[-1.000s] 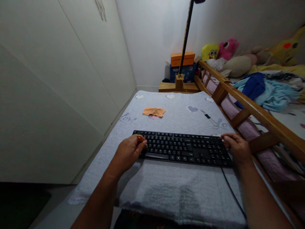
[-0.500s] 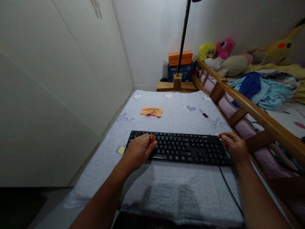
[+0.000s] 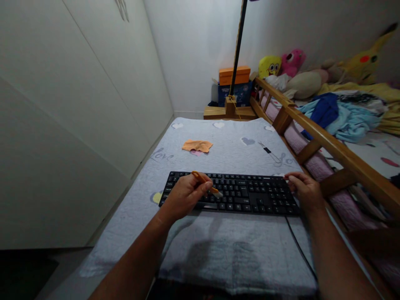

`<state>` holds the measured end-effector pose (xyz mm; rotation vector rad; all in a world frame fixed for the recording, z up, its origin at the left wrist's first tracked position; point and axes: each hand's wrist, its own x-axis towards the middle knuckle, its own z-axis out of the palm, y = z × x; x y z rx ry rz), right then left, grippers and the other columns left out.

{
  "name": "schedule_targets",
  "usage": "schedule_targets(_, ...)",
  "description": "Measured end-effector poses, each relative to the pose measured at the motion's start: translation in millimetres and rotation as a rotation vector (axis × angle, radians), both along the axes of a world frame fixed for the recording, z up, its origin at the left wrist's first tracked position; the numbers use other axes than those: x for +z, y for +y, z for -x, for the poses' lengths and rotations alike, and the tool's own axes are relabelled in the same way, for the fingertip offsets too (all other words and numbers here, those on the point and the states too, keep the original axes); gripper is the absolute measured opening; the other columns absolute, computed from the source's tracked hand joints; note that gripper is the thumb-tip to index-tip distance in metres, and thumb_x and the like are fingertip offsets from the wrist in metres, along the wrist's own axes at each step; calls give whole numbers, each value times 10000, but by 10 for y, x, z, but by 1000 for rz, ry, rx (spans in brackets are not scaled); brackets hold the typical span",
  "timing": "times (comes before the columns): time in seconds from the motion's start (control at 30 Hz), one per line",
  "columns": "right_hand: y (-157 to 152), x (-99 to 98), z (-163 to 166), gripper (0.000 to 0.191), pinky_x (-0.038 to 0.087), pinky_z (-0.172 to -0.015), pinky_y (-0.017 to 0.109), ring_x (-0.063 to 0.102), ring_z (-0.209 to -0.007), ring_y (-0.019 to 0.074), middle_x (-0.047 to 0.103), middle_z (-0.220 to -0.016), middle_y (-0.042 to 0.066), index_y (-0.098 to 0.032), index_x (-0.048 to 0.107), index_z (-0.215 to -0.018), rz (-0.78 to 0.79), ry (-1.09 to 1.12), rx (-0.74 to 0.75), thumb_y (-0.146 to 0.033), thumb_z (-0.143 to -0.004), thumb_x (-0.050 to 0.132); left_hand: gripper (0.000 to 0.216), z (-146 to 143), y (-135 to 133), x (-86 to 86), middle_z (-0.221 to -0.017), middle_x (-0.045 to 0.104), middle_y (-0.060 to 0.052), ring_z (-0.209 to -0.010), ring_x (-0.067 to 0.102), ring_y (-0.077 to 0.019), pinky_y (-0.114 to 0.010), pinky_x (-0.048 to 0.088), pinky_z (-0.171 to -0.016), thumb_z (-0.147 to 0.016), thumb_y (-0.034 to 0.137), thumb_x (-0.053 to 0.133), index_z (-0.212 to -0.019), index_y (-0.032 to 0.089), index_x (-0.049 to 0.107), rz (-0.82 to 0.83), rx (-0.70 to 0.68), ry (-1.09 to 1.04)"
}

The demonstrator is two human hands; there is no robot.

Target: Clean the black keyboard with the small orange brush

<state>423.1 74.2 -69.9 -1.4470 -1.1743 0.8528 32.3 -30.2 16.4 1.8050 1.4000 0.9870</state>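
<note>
A black keyboard (image 3: 233, 192) lies flat across the cloth-covered surface. My left hand (image 3: 186, 192) is closed around a small brush (image 3: 213, 191) with an orange handle; its pale bristles point right and down onto the keys left of the middle. The keyboard's left keys are partly hidden under that hand. At the far right end, my right hand (image 3: 304, 191) grips the keyboard's upper right corner, thumb and fingertips at its edge. A black cable (image 3: 300, 248) runs from the keyboard's near edge toward me.
An orange cloth (image 3: 197, 146) and a thin tool with a black slider (image 3: 268, 151) lie beyond the keyboard. A wooden bed rail (image 3: 325, 131) borders the right side. White cabinet doors (image 3: 78, 125) stand at left. Boxes (image 3: 234, 76) and a dark pole (image 3: 237, 48) are behind.
My left hand has shifted slightly right and turned, so the brush's handle and bristles now show over the keys. The right hand keeps its place at the keyboard corner.
</note>
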Motion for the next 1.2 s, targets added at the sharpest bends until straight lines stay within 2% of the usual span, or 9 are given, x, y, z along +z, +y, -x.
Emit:
schedule_targets(0.17, 0, 9, 20, 209, 428, -493, 256, 552, -570, 142, 719, -751, 43, -196, 746, -771, -18, -8, 8, -389, -690, 751, 217, 125, -44, -7, -841, 727, -34, -770, 662, -179, -296, 478, -724, -975, 312, 558, -830, 208, 681, -75, 94, 237)
schedule_targets(0.3, -6, 17, 27, 221, 430, -502, 261, 555, -575, 145, 717, -748, 42, -199, 743, -774, -11, -30, 10, -402, -686, 748, 213, 104, -49, -6, -841, 711, -34, -751, 649, -176, -303, 479, -721, -987, 280, 541, -831, 205, 665, -95, 79, 346)
schedule_targets(0.5, -14, 54, 30, 211, 453, -527, 284, 573, -599, 164, 727, -783, 59, -207, 739, -778, -35, -59, -9, -409, -715, 725, 150, -75, 39, 17, -820, 724, -14, -773, 678, -165, -287, 495, -737, -970, 223, 609, -851, 202, 698, -69, -71, 246)
schedule_targets(0.63, -89, 254, 123, 191, 507, -656, 317, 630, -721, 197, 737, -841, 60, -221, 742, -815, -140, -156, -20, -400, -775, 691, 92, -151, 58, 51, -849, 744, -12, -785, 690, -150, -271, 518, -759, -937, 179, 666, -879, 206, 731, -129, -76, 152)
schedule_targets(0.7, -204, 458, 271, 193, 518, -699, 327, 649, -748, 205, 744, -856, 54, -228, 751, -870, -158, -232, 82, -402, -802, 704, 79, -176, 42, 80, -847, 738, -10, -768, 682, -140, -257, 520, -749, -936, 173, 680, -898, 204, 742, -179, -84, 159)
schedule_targets(0.8, -481, 828, 629, 160, 530, -755, 329, 677, -802, 216, 736, -848, 44, -234, 744, -895, -202, -342, 385, -383, -840, 727, 103, -231, -15, 108, -885, 730, -20, -780, 678, -134, -247, 514, -736, -965, 163, 647, -953, 196, 744, -270, -115, 245)
schedule_targets(0.93, -885, 1148, 1123, 169, 514, -697, 287, 656, -764, 178, 711, -860, 21, -238, 723, -994, -353, -388, 673, -280, -838, 772, 168, -364, -147, 68, -848, 692, -21, -737, 650, -146, -267, 478, -670, -1018, 229, 580, -933, 197, 721, -409, -122, 452)
schedule_targets(1.07, -1114, 1119, 1377, 129, 479, -644, 278, 615, -717, 165, 649, -779, 1, -237, 660, -890, -461, -404, 692, -260, -860, 784, 274, -483, -294, -14, -718, 612, -9, -640, 572, -153, -290, 409, -593, -1057, 282, 508, -865, 205, 688, -552, -114, 601)
schedule_targets(1.2, -1176, 998, 1461, 158, 454, -605, 275, 595, -672, 154, 642, -724, -7, -239, 630, -803, -565, -363, 686, -230, -913, 743, 306, -522, -380, -59, -682, 572, -2, -606, 531, -149, -297, 378, -574, -1077, 285, 461, -862, 199, 661, -653, -134, 617)
